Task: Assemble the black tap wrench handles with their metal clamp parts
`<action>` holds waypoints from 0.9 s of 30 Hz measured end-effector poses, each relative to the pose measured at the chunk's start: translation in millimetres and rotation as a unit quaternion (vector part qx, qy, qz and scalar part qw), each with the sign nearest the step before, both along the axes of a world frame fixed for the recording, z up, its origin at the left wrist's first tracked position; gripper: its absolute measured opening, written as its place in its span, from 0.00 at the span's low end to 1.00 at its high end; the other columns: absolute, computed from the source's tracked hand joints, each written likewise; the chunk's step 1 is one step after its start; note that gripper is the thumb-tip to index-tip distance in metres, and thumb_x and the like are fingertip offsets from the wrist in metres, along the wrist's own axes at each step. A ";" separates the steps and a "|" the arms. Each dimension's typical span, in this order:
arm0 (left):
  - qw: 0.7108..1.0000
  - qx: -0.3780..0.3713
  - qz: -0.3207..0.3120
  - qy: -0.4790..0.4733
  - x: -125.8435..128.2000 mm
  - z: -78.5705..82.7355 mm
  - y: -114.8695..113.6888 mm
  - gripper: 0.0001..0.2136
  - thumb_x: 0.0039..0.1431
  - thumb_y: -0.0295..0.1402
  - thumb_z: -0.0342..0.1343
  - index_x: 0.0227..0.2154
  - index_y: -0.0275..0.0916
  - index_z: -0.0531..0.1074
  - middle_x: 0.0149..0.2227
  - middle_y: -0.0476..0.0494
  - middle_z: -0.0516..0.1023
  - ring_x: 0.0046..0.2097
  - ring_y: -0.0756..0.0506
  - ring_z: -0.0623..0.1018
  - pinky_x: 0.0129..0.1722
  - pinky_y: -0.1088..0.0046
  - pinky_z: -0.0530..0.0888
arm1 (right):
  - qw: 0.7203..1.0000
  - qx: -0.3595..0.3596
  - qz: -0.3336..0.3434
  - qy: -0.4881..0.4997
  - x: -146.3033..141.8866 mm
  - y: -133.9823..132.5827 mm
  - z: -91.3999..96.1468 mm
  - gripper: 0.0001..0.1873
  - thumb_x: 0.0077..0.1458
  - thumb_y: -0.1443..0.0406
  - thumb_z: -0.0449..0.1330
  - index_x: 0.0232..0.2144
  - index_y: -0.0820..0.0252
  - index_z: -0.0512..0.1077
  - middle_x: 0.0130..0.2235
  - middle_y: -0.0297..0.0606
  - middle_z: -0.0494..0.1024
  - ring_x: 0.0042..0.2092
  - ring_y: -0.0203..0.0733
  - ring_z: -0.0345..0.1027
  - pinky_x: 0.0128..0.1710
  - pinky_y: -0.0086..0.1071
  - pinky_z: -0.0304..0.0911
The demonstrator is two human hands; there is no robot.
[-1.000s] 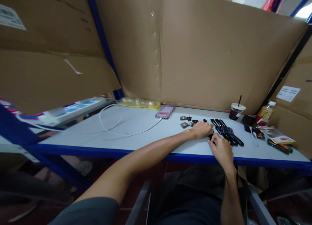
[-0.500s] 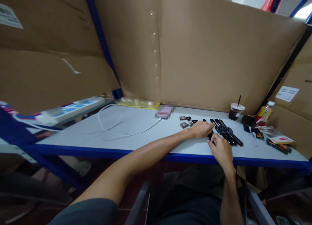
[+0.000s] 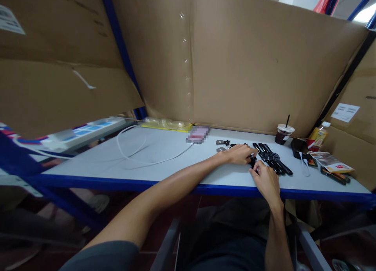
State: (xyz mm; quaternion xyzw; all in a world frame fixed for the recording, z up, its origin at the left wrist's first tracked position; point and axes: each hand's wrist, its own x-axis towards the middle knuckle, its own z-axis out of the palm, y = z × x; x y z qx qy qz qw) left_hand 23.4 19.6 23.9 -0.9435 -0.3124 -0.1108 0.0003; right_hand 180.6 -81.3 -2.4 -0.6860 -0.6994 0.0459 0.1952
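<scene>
My left hand (image 3: 241, 154) rests low over the tabletop with its fingers curled at one end of a small black tool (image 3: 253, 160). From the near right, my right hand (image 3: 266, 179) pinches the same tool between thumb and fingers. Most of it is hidden by the hands, so its exact kind does not show. Just right of them lie several black long-handled tools (image 3: 274, 158) with round knobs, placed close together. Beyond my left hand are grey flat metal pieces (image 3: 222, 142) with black parts, partly covered by that hand.
A pixelated phone (image 3: 198, 134) on a white cable (image 3: 158, 162) lies to the left. At the right stand a lidded cup with a straw (image 3: 283, 134) and a bottle (image 3: 319, 138), near a packet (image 3: 337, 163). Cardboard (image 3: 235, 67) walls the back; a blue edge (image 3: 176, 186) runs along the front.
My left hand has shifted slightly left and its fingers have drawn back from the black tools, uncovering more of the small tool. The right hand stays almost in place.
</scene>
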 end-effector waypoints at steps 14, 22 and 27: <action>0.998 0.017 0.054 0.023 6.5 -6.1 -1.2 0.09 0.71 0.35 0.47 0.45 0.39 0.69 0.42 0.38 0.81 0.39 0.41 0.81 0.35 0.69 0.68 | 1.000 -0.005 -0.005 0.002 -0.1 0.4 -0.1 0.05 0.64 0.60 0.59 0.38 0.53 0.72 0.30 0.32 0.76 0.34 0.40 0.68 0.31 0.31 0.44; 0.997 0.009 0.074 0.034 8.6 -7.9 -3.9 0.12 0.74 0.39 0.42 0.48 0.38 0.65 0.43 0.35 0.81 0.40 0.38 0.81 0.38 0.66 0.71 | 1.000 -0.002 -0.004 0.005 0.3 1.0 -1.3 0.05 0.64 0.60 0.60 0.37 0.53 0.72 0.29 0.32 0.76 0.34 0.40 0.68 0.31 0.32 0.44; 0.995 0.013 0.094 0.020 9.1 -9.5 -2.3 0.12 0.74 0.39 0.41 0.51 0.37 0.63 0.39 0.36 0.81 0.39 0.38 0.81 0.38 0.66 0.72 | 1.000 -0.004 -0.005 0.001 -0.2 0.1 0.1 0.05 0.64 0.60 0.60 0.37 0.53 0.72 0.30 0.32 0.76 0.34 0.40 0.69 0.31 0.32 0.44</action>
